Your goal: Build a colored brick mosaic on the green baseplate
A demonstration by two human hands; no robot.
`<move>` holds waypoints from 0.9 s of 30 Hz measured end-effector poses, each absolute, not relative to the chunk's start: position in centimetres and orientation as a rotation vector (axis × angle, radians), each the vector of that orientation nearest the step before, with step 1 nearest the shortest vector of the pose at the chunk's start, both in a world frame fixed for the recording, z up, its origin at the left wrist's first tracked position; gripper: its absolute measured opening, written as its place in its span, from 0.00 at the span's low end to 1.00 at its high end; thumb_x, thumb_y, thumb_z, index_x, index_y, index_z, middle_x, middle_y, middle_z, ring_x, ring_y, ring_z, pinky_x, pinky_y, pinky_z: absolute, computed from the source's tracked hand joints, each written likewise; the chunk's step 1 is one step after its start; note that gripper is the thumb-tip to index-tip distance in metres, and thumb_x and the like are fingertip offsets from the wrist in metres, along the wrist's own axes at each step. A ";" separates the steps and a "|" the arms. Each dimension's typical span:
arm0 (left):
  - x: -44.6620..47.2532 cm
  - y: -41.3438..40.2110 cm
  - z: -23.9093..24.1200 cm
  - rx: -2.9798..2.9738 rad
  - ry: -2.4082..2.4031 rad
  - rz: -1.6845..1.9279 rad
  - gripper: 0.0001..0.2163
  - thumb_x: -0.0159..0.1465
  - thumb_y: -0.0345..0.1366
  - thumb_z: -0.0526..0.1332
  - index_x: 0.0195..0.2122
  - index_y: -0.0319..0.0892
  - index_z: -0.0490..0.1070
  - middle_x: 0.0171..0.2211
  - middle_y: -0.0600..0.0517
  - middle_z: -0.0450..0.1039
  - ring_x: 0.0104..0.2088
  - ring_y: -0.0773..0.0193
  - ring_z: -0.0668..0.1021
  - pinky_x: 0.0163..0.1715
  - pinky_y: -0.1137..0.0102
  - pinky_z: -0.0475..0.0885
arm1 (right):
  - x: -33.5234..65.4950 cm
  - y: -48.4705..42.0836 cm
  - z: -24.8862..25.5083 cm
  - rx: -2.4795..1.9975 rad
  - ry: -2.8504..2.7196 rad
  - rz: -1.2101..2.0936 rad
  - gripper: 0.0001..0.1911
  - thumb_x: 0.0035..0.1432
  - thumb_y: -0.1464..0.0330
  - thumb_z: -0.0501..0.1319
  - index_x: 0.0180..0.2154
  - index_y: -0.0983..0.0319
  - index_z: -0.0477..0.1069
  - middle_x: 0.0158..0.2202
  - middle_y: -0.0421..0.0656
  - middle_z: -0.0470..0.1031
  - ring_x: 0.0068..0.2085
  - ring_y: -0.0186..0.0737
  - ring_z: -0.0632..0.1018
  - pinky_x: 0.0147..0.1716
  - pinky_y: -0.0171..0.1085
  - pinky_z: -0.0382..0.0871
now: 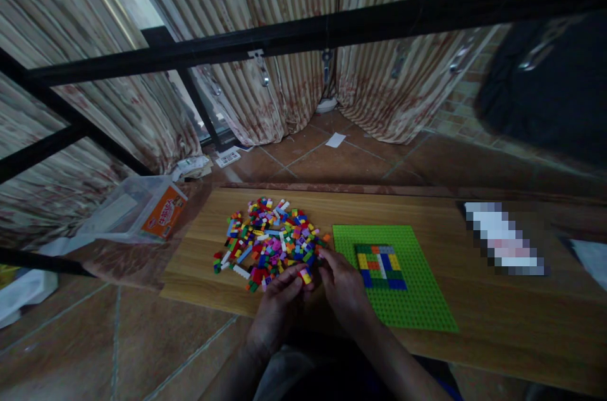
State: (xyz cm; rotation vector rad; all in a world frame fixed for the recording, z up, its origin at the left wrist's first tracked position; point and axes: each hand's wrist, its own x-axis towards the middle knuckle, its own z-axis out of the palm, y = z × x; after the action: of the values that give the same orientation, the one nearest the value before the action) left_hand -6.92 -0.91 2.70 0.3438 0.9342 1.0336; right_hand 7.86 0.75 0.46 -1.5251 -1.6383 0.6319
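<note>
Green baseplate (422, 300) by the table (478, 312)'s near edge: likely light, stiff; hold its rim. Brick pile (279, 240) toward the left edge. Your right hand (344, 284) is curled beside it; can't tell if it grips anything. Your left hand (279, 296) pinches small bricks (305, 276) inside the near edge: probably light, hard, slick; take opposite sides. Yellow, red, white.
</note>
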 end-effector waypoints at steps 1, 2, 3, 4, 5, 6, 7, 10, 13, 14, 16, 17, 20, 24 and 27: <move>-6.8 -0.9 2.6 0.348 0.951 1.045 0.19 0.47 0.35 0.76 0.41 0.39 0.78 0.33 0.52 0.77 0.32 0.70 0.77 0.36 0.76 0.71 | 8.0 0.6 0.5 -1.520 -1.627 0.630 0.18 0.60 0.75 0.52 0.49 0.64 0.74 0.47 0.50 0.78 0.48 0.44 0.79 0.49 0.43 0.74; -6.6 -0.9 2.5 0.353 0.969 1.052 0.19 0.46 0.35 0.76 0.39 0.39 0.78 0.32 0.52 0.77 0.32 0.70 0.77 0.36 0.76 0.71 | 8.2 0.5 0.5 -1.510 -1.619 0.628 0.16 0.62 0.74 0.52 0.46 0.63 0.75 0.46 0.50 0.79 0.47 0.43 0.79 0.48 0.42 0.74; -6.5 -0.8 2.5 0.359 0.985 1.056 0.18 0.46 0.35 0.76 0.39 0.40 0.78 0.32 0.53 0.77 0.31 0.70 0.77 0.36 0.76 0.71 | 8.4 0.4 0.6 -1.497 -1.614 0.624 0.15 0.63 0.73 0.52 0.44 0.63 0.76 0.44 0.49 0.79 0.46 0.42 0.79 0.47 0.41 0.74; -6.4 -0.8 2.5 0.366 1.001 1.056 0.18 0.46 0.35 0.76 0.38 0.40 0.78 0.32 0.53 0.77 0.31 0.70 0.77 0.36 0.75 0.71 | 8.5 0.4 0.6 -1.486 -1.611 0.617 0.15 0.63 0.73 0.51 0.42 0.63 0.77 0.44 0.49 0.79 0.45 0.42 0.80 0.46 0.40 0.74; -6.3 -0.8 2.4 0.374 1.017 1.056 0.18 0.46 0.36 0.76 0.38 0.40 0.78 0.32 0.53 0.77 0.31 0.70 0.77 0.36 0.75 0.71 | 8.6 0.3 0.6 -1.479 -1.609 0.610 0.15 0.63 0.73 0.52 0.40 0.63 0.77 0.43 0.49 0.79 0.44 0.41 0.80 0.46 0.40 0.74; -6.2 -0.8 2.4 0.383 1.032 1.055 0.19 0.46 0.36 0.76 0.39 0.40 0.78 0.32 0.53 0.77 0.31 0.70 0.78 0.36 0.75 0.71 | 8.7 0.3 0.6 -1.476 -1.607 0.606 0.14 0.63 0.73 0.52 0.39 0.62 0.77 0.42 0.48 0.79 0.44 0.41 0.80 0.45 0.40 0.74; -6.2 -0.8 2.4 0.394 1.045 1.051 0.19 0.46 0.36 0.76 0.39 0.40 0.77 0.33 0.53 0.78 0.31 0.70 0.78 0.36 0.75 0.71 | 8.7 0.3 0.7 -1.475 -1.607 0.606 0.14 0.63 0.73 0.52 0.37 0.62 0.77 0.42 0.48 0.79 0.43 0.41 0.80 0.45 0.39 0.74; -6.1 -0.8 2.4 0.449 1.073 1.049 0.19 0.47 0.38 0.75 0.40 0.41 0.77 0.34 0.53 0.78 0.34 0.68 0.79 0.38 0.73 0.72 | 8.6 0.1 1.1 -1.470 -1.580 0.639 0.13 0.63 0.73 0.53 0.37 0.62 0.77 0.41 0.48 0.79 0.42 0.41 0.79 0.44 0.39 0.74; -6.1 -0.7 2.3 0.594 1.107 1.063 0.17 0.50 0.39 0.73 0.40 0.41 0.77 0.36 0.52 0.79 0.36 0.65 0.79 0.42 0.70 0.73 | 8.4 -0.3 1.9 -1.439 -1.521 0.721 0.13 0.64 0.70 0.53 0.42 0.61 0.76 0.42 0.47 0.79 0.43 0.40 0.79 0.45 0.38 0.73; -6.1 -0.6 2.3 0.665 1.128 1.068 0.17 0.51 0.39 0.72 0.41 0.41 0.77 0.36 0.51 0.79 0.37 0.64 0.79 0.43 0.69 0.73 | 8.4 -0.5 2.2 -1.424 -1.509 0.760 0.13 0.65 0.69 0.54 0.43 0.61 0.76 0.42 0.46 0.79 0.44 0.39 0.79 0.45 0.38 0.73; -6.0 -0.5 2.2 0.820 1.173 1.074 0.15 0.53 0.39 0.70 0.41 0.41 0.77 0.38 0.49 0.80 0.40 0.60 0.80 0.46 0.66 0.73 | 8.3 -0.8 2.7 -1.396 -1.505 0.841 0.14 0.65 0.66 0.54 0.47 0.60 0.75 0.44 0.46 0.79 0.45 0.39 0.79 0.46 0.39 0.73; -6.0 -0.4 2.2 0.902 1.194 1.071 0.15 0.54 0.39 0.69 0.42 0.41 0.77 0.40 0.48 0.80 0.42 0.59 0.80 0.48 0.65 0.73 | 8.2 -0.9 2.8 -1.389 -1.503 0.871 0.14 0.65 0.65 0.55 0.47 0.60 0.75 0.44 0.45 0.79 0.45 0.39 0.79 0.47 0.39 0.73; -6.0 -0.4 2.0 1.118 1.238 1.058 0.13 0.57 0.39 0.66 0.43 0.42 0.77 0.42 0.47 0.80 0.46 0.57 0.79 0.51 0.62 0.72 | 8.1 -1.0 2.8 -1.393 -1.501 0.901 0.15 0.65 0.65 0.55 0.49 0.59 0.75 0.45 0.45 0.78 0.47 0.40 0.78 0.49 0.41 0.72; -6.2 -0.4 1.9 1.309 1.271 1.020 0.14 0.60 0.38 0.63 0.46 0.44 0.77 0.45 0.48 0.80 0.47 0.56 0.80 0.51 0.62 0.73 | 8.1 -0.8 2.5 -1.385 -1.535 0.912 0.16 0.64 0.66 0.55 0.50 0.58 0.74 0.47 0.46 0.78 0.50 0.42 0.77 0.52 0.43 0.70; -6.5 -0.4 1.8 1.402 1.326 0.982 0.14 0.61 0.39 0.62 0.47 0.44 0.76 0.46 0.48 0.79 0.47 0.57 0.80 0.51 0.62 0.74 | 8.1 -0.7 2.6 -1.372 -1.545 0.961 0.16 0.63 0.67 0.55 0.50 0.59 0.75 0.46 0.46 0.78 0.49 0.42 0.77 0.51 0.42 0.70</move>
State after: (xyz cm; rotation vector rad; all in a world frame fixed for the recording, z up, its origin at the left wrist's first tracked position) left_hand -6.47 -0.40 1.77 1.4016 1.3257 0.9824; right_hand 8.11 -0.67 2.60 -1.3723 -1.5453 0.9607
